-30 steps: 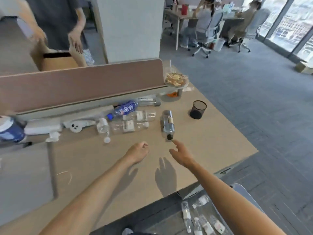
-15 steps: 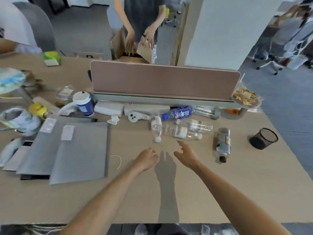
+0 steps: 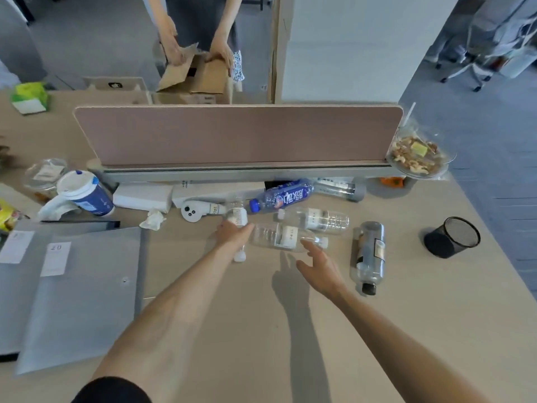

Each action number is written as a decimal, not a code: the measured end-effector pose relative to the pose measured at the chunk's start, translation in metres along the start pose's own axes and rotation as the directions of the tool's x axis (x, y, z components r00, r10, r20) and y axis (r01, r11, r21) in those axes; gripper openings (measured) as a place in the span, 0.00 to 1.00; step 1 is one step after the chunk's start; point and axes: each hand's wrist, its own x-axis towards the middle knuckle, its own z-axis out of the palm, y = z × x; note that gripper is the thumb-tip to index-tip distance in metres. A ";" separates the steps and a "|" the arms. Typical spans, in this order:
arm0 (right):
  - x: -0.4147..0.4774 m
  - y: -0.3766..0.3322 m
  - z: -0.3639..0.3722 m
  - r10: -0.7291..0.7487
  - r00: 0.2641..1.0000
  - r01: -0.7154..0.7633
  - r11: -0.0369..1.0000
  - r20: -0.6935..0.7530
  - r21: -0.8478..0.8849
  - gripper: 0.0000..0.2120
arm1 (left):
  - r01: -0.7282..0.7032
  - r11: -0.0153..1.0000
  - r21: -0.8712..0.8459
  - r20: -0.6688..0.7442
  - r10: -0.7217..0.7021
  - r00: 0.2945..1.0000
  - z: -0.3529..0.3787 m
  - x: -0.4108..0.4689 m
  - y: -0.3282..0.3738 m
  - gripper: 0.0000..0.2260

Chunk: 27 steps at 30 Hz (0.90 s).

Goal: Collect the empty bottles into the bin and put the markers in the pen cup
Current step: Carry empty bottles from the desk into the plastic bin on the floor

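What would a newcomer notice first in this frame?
Empty plastic bottles lie on their sides mid-desk, before the pink divider screen, the blue-labelled bottle brightest among them. The left hand appears to grip a small clear bottle there, while the right hand reaches open toward a larger clear bottle. A black mesh pen cup stands apart at the desk's right.

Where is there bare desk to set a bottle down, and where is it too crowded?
Free: the near desk between the grey folders and the black-capped bottle; between that bottle and the mesh pen cup. Crowded: along the divider, where bottles, white boxes and a paper cup cluster.
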 end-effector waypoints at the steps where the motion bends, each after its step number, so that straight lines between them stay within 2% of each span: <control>1: 0.005 0.005 -0.003 0.003 1.000 -0.003 1.000 -0.001 0.000 0.28 | 0.041 0.999 0.001 -0.015 -0.041 0.999 0.003 0.011 0.004 0.35; 5: 0.021 0.017 -0.009 -0.012 1.000 0.013 1.000 0.021 -0.027 0.27 | 0.122 0.992 0.012 -0.060 -0.122 0.991 0.017 0.054 0.008 0.38; 8: 0.029 0.019 -0.012 -0.028 0.999 0.029 0.999 0.023 -0.023 0.25 | 0.138 0.990 0.017 -0.074 -0.137 0.988 0.028 0.063 0.016 0.34; 12: 0.036 0.018 -0.015 -0.048 0.997 0.048 0.999 -0.058 0.004 0.19 | 0.127 0.992 0.016 -0.042 -0.126 0.991 0.034 0.069 0.015 0.28; 16: 0.041 0.014 -0.013 -0.062 0.993 0.065 0.997 -0.097 0.033 0.16 | 0.096 0.992 -0.080 -0.031 -0.099 0.995 0.028 0.091 -0.008 0.36; 18: 0.045 0.011 -0.012 -0.078 0.993 0.079 0.997 -0.084 0.006 0.16 | 0.068 0.988 -0.139 -0.038 -0.074 0.997 0.021 0.094 -0.021 0.30; 20: 0.050 0.005 -0.010 -0.097 0.993 0.094 0.995 -0.071 -0.043 0.17 | 0.013 0.981 -0.193 -0.042 -0.022 0.999 0.002 0.058 -0.016 0.23; 23: 0.055 -0.006 -0.005 -0.122 0.990 0.113 0.987 -0.074 -0.118 0.19 | -0.046 0.954 -0.297 -0.006 0.046 0.999 -0.018 0.004 -0.011 0.21; 27: 0.066 -0.014 0.006 -0.186 0.980 0.165 0.958 -0.073 -0.234 0.22 | -0.078 0.864 -0.497 0.013 0.097 0.995 -0.033 -0.029 -0.021 0.21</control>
